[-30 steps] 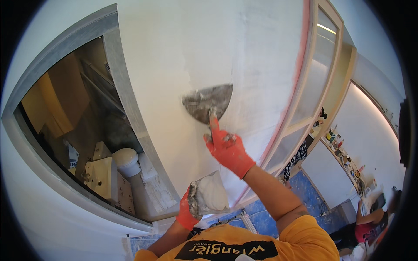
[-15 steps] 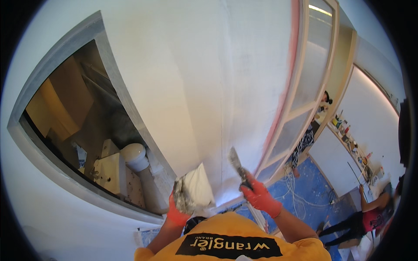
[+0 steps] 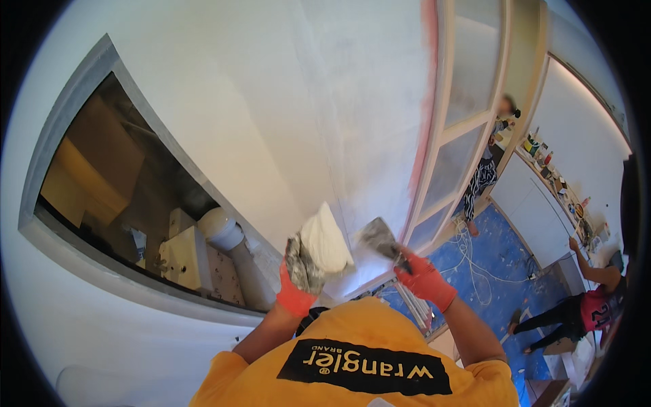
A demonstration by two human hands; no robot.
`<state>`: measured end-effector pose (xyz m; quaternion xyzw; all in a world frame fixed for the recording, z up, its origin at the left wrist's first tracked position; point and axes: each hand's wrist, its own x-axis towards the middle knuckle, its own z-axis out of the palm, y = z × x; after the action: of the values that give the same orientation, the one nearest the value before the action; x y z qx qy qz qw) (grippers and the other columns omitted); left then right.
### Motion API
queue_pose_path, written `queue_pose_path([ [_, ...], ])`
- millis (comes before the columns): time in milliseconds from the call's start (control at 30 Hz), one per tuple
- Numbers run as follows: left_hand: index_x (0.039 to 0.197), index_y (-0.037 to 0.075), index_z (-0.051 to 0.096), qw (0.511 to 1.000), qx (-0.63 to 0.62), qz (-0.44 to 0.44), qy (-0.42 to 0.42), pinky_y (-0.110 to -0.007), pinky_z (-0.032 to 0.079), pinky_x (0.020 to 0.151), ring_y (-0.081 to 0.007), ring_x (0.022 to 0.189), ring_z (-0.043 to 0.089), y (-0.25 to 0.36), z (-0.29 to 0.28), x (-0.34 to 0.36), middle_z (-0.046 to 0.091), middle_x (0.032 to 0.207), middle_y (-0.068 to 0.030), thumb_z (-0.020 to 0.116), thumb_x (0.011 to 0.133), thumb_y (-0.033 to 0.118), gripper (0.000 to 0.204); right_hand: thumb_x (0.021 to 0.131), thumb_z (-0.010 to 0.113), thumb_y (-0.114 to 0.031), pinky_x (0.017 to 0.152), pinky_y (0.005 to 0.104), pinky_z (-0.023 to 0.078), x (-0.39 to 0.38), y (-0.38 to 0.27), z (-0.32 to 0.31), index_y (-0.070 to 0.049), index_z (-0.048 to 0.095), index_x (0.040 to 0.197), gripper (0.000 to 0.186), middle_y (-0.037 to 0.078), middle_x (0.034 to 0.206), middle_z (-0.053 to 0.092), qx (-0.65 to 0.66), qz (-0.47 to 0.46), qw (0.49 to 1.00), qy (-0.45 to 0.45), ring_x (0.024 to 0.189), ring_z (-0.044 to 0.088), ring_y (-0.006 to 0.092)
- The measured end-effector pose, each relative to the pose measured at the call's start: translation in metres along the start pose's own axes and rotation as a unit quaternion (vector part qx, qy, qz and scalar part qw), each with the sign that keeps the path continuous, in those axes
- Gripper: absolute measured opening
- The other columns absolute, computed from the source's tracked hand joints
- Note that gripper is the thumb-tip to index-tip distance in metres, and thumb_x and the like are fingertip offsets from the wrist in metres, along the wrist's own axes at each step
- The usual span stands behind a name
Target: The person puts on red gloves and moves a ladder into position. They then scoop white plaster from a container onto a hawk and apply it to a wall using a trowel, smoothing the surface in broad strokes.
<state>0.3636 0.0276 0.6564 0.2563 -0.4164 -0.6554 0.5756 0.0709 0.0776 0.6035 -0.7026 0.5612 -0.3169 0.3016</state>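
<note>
Low in the middle of the frame, the left hand point(image 3: 296, 290) in an orange glove is closed around the underside of a grey, plaster-crusted hawk board point(image 3: 305, 263), fingers wrapped tight; on top of the board sits a heaped mound of white plaster point(image 3: 325, 239), tilted a little toward the upper right. Just to the right of it, the right hand point(image 3: 426, 279), also in an orange glove, is clenched on the dark handle of a broad metal putty knife point(image 3: 380, 237), whose grey, smeared blade points up and left toward the mound, near it but whether it touches the plaster cannot be told. Both forearms rise from the yellow shirt point(image 3: 352, 359) at the lower edge. Behind the tools, a smooth white plastered wall point(image 3: 305, 102) fills the centre and top of the frame. In the left half a grey-framed opening point(image 3: 74, 88) cuts through the wall, and through it show a white washbasin point(image 3: 178, 259) and a white toilet point(image 3: 221, 226). To the right of the wall stands a pale wooden door frame with frosted glass panels point(image 3: 468, 74), a reddish stripe running along its left edge. At the lower right lies a blue paint-spattered floor covering point(image 3: 502, 258) with loose white cable on it; one person stands by the frame at the upper right, and another in a dark red top bends at the far right edge
</note>
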Motion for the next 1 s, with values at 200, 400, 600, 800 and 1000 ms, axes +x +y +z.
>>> queue_pose_path([
  [200,0.149,0.011,0.036,0.994,-0.061,0.095,-0.004,-0.047,0.041,0.112,-0.0283,0.135,0.045,0.012,0.02,0.021,0.043,0.149,-0.0071,0.04,0.105,0.045,0.056,0.094,0.064,-0.009,0.087,0.0339,0.055,-0.04,0.032,-0.012,-0.001,0.052,0.135,0.044,0.014,0.119,0.06,0.597,0.106,0.793,0.062,0.103,0.065,0.0245],
  [400,0.149,0.012,0.036,0.992,-0.118,0.04,0.022,-0.044,0.042,0.11,-0.0273,0.135,0.045,0.022,0.064,0.043,0.044,0.147,-0.0066,0.037,0.107,0.045,0.054,0.097,0.061,-0.009,0.1,0.0404,0.048,-0.054,-0.001,0.021,-0.001,0.05,0.139,0.044,0.018,0.137,0.05,0.255,-0.078,0.964,0.018,0.121,0.056,0.0287],
  [600,0.149,0.004,0.038,0.993,0.069,0.053,-0.078,-0.037,0.042,0.106,-0.0192,0.126,0.051,0.012,0.07,0.04,0.051,0.141,-0.0075,0.04,0.107,0.037,0.053,0.102,0.055,-0.013,0.098,0.0377,0.048,-0.039,-0.019,0.022,0.0,0.045,0.142,0.044,0.016,0.133,0.053,0.283,-0.066,0.955,0.055,0.118,0.057,0.0261],
  [800,0.143,-0.004,0.045,0.917,0.328,0.152,-0.168,-0.03,0.047,0.085,-0.0124,0.09,0.058,0.028,0.049,0.024,0.068,0.111,-0.0073,0.041,0.099,0.012,0.046,0.1,0.057,-0.013,0.094,0.0385,0.05,-0.024,-0.047,0.003,0.0,0.047,0.14,0.043,0.015,0.126,0.057,0.508,0.127,0.851,0.041,0.114,0.058,0.0232],
  [1000,0.137,-0.005,0.049,0.812,0.469,0.13,-0.322,-0.033,0.05,0.085,-0.0213,0.087,0.063,0.034,0.021,0.015,0.069,0.105,-0.0103,0.037,0.096,0.004,0.044,0.093,0.06,-0.003,0.073,0.0349,0.054,-0.034,-0.002,-0.008,-0.001,0.054,0.131,0.039,0.015,0.104,0.066,0.193,-0.182,0.936,0.233,0.08,0.066,0.0232],
])
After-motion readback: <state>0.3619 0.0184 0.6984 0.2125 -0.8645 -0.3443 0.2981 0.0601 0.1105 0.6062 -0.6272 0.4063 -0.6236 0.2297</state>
